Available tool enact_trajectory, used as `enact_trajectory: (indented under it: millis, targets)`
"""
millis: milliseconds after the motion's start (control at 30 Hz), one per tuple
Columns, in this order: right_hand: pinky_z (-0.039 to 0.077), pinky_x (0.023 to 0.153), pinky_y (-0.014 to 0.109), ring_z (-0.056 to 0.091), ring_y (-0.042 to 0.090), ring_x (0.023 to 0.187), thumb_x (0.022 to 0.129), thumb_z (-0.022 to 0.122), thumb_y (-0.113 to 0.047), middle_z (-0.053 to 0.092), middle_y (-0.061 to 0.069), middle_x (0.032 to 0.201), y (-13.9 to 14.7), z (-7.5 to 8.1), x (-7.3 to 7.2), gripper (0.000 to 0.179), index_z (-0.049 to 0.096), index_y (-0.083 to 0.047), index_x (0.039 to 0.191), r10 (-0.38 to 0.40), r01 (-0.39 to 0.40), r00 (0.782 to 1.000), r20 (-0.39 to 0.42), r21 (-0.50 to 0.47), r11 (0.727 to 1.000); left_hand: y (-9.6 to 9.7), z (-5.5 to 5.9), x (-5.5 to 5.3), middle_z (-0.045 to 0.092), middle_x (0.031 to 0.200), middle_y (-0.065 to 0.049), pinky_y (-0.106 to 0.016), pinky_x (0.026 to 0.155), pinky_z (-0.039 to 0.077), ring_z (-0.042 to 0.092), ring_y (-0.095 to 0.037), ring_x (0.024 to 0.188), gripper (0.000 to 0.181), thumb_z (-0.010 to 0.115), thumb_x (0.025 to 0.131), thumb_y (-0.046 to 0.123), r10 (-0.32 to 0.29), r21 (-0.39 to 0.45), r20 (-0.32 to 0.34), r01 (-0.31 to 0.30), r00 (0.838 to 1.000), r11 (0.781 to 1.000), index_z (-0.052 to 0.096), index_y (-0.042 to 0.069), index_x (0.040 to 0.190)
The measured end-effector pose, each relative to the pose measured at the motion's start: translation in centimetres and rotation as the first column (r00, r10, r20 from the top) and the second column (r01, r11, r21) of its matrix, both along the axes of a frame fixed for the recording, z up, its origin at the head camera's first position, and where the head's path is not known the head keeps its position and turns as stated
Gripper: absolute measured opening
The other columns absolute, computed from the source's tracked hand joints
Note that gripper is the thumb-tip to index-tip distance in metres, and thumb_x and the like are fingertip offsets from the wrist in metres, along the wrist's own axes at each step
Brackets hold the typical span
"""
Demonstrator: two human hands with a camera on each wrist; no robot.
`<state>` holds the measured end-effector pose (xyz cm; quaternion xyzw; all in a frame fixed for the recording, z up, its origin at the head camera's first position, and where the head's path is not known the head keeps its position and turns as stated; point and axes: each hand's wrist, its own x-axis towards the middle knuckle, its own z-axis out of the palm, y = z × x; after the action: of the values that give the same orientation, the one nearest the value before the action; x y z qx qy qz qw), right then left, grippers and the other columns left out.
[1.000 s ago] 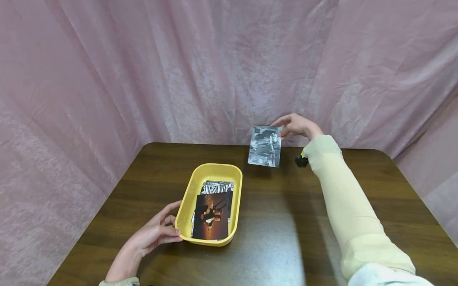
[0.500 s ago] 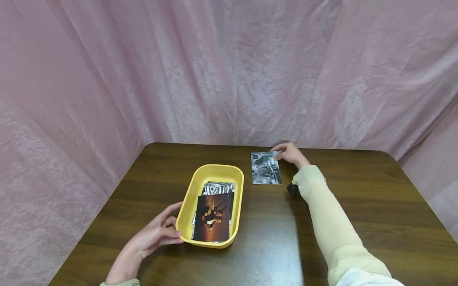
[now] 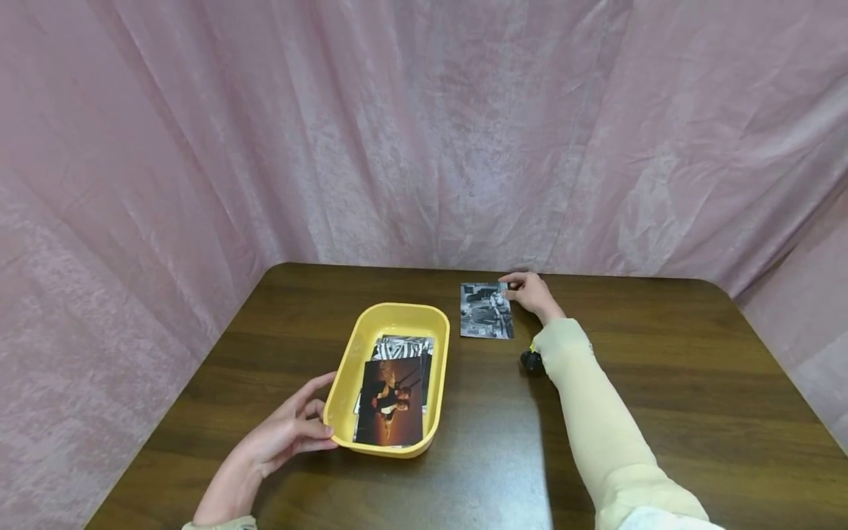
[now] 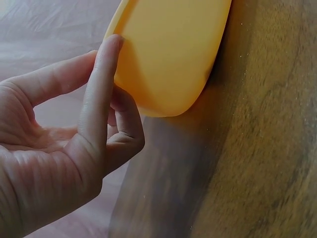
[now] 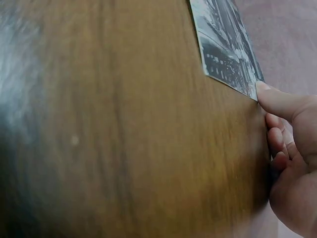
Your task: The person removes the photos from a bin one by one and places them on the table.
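A yellow plastic tray (image 3: 440, 383) stands on the left half of the table, a stack of photos inside. Uppermost lies a dark orange-brown photo (image 3: 391, 401) of two people, and a black-and-white striped one (image 3: 403, 346) shows beneath it. My left hand (image 3: 288, 430) pinches the tray's near-left corner; the left wrist view has the fingers (image 4: 101, 74) at its rim. Farther back, my right hand (image 3: 533, 294) holds a black-and-white photo (image 3: 485, 313) by its far right corner. That photo lies flat or nearly flat at the table's back. In the right wrist view the thumb (image 5: 277, 101) presses its corner.
The brown wooden table (image 3: 662, 368) reaches back to a pink curtain (image 3: 424, 132), which also hangs at both sides. A small black device (image 3: 532, 361) sits at the right wrist, under the sleeve (image 3: 589, 412).
My right hand has lowered the black-and-white photo from above the table's back edge to the tabletop, then shifted it slightly left. The left hand and tray stay almost still.
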<state>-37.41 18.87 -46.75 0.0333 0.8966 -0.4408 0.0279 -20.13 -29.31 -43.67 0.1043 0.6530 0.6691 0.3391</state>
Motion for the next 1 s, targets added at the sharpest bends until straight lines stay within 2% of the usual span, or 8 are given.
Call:
enact_trajectory:
  millis: [233,733,1000]
  targets:
    - [0.035,0.076,0.036,0.038,0.025,0.092,0.096,0.062,-0.009,0.046,0.018,0.12,-0.2,-0.3,0.3,0.039,0.06,-0.006,0.136,0.001,0.0,1.0,-0.024,0.02,1.0,-0.6,-0.1,0.1,0.057,0.103,-0.006,-0.033,0.084,0.062,0.069,-0.021,0.094,0.091,0.063,0.086,0.001,0.01,-0.018,-0.006,-0.01,1.0,1.0,0.006,0.01,0.157]
    - [0.04,0.081,0.034,0.047,0.028,0.097,0.093,0.067,-0.012,0.054,0.02,0.118,0.5,-0.5,0.6,0.035,0.066,-0.002,0.126,-0.02,0.028,0.994,-0.108,0.068,0.997,-0.4,-0.1,-0.1,0.056,0.107,-0.008,-0.033,0.086,0.061,0.069,-0.022,0.096,0.091,0.061,0.088,0.0,0.011,0.007,-0.001,-0.011,1.0,1.0,0.005,0.01,0.158]
    - [0.042,0.085,0.038,0.047,0.029,0.1,0.094,0.067,-0.015,0.053,0.02,0.121,1.0,-0.5,0.9,0.038,0.063,-0.003,0.129,-0.02,0.023,0.997,-0.079,0.046,0.999,0.0,-0.2,-0.3,0.057,0.104,-0.007,-0.033,0.085,0.062,0.069,-0.02,0.094,0.092,0.063,0.087,-0.001,0.008,0.014,0.011,-0.008,1.0,1.0,0.005,0.01,0.157]
